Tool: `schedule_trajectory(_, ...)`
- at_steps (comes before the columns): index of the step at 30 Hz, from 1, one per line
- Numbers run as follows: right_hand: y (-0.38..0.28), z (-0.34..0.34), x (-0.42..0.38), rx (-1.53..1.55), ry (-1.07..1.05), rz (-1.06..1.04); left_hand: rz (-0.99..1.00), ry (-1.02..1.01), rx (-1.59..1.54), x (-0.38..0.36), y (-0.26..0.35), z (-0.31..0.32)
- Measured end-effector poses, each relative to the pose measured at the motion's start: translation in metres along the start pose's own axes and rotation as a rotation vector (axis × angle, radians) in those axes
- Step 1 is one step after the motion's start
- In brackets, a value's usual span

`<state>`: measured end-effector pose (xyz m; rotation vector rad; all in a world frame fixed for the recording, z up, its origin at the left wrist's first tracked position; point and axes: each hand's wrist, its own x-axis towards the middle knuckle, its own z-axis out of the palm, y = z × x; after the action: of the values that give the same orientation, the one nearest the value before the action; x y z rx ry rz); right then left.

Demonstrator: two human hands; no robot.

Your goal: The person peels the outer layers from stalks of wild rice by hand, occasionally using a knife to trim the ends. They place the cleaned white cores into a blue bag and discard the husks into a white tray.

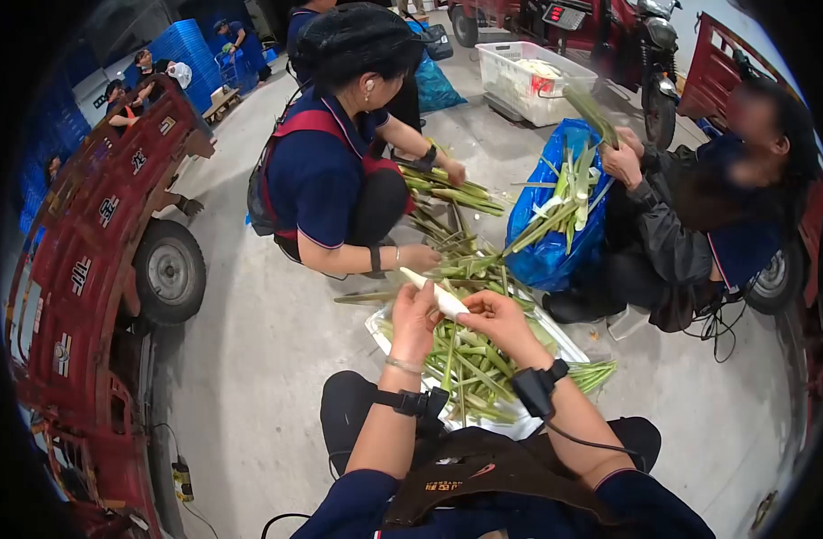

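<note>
Above a heap of green leaves, both my hands hold a peeled white water bamboo shoot. My left hand grips its middle and left part, with the pointed tip sticking out up and to the left. The fingers of my right hand pinch its lower right end. Beneath them, long green husk leaves fill a white foam box between my knees and spill past its far edge.
A co-worker squats at left, hands at a stalk pile. Another co-worker at right holds a stalk over a blue bag. A white crate stands behind. A red cart is on the left.
</note>
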<state>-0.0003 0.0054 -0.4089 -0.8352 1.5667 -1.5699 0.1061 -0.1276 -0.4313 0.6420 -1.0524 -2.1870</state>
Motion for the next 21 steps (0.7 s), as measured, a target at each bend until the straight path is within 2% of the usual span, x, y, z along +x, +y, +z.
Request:
schedule_trajectory(1, 0.000, 0.000, -0.002, 0.032, 0.043, 0.017, -0.004, -0.003, -0.002, 0.000, -0.002, 0.000)
schedule_trajectory(3, -0.002, -0.002, -0.001, 0.011, 0.098, -0.028, -0.046, -0.134, -0.076, -0.005, 0.002, 0.005)
schedule_trajectory(6, -0.006, -0.008, -0.001, -0.119, 0.204, -0.015, -0.028, -0.121, -0.085, -0.005, 0.002, 0.008)
schedule_trajectory(8, -0.001, -0.010, 0.003, 0.145, 0.246, 0.100, -0.040, -0.092, -0.118, -0.006, 0.001, 0.012)
schedule_trajectory(9, 0.000, -0.011, 0.002, 0.147, 0.250, 0.101, -0.050, -0.065, -0.150, -0.006, 0.000, 0.013)
schedule_trajectory(11, -0.002, -0.012, 0.001, 0.446, 0.200, 0.167, -0.103, -0.023, -0.221, -0.001, -0.004, 0.008)
schedule_trajectory(12, -0.003, -0.009, 0.002, 0.447, 0.201, 0.165, -0.153, 0.019, -0.293, 0.001, -0.006, 0.005)
schedule_trajectory(14, -0.006, -0.002, 0.004, 0.283, 0.143, -0.097, -0.184, 0.015, -0.303, 0.004, -0.010, -0.001)
schedule_trajectory(15, -0.003, -0.001, 0.003, 0.283, 0.148, -0.097, -0.217, 0.012, -0.313, 0.003, -0.013, -0.003)
schedule_trajectory(17, 0.003, -0.001, 0.001, -0.143, 0.206, -0.343, -0.220, -0.039, -0.304, 0.002, -0.026, -0.007)
schedule_trajectory(19, -0.014, 0.001, -0.008, -0.213, 0.247, -0.222, -0.179, -0.191, -0.252, -0.001, -0.021, -0.004)
schedule_trajectory(20, -0.016, 0.000, -0.009, -0.147, 0.241, -0.207, -0.206, -0.177, -0.246, -0.002, -0.017, 0.000)
schedule_trajectory(21, -0.011, -0.002, -0.007, -0.211, 0.279, -0.234, -0.187, -0.175, -0.216, -0.005, -0.014, 0.004)
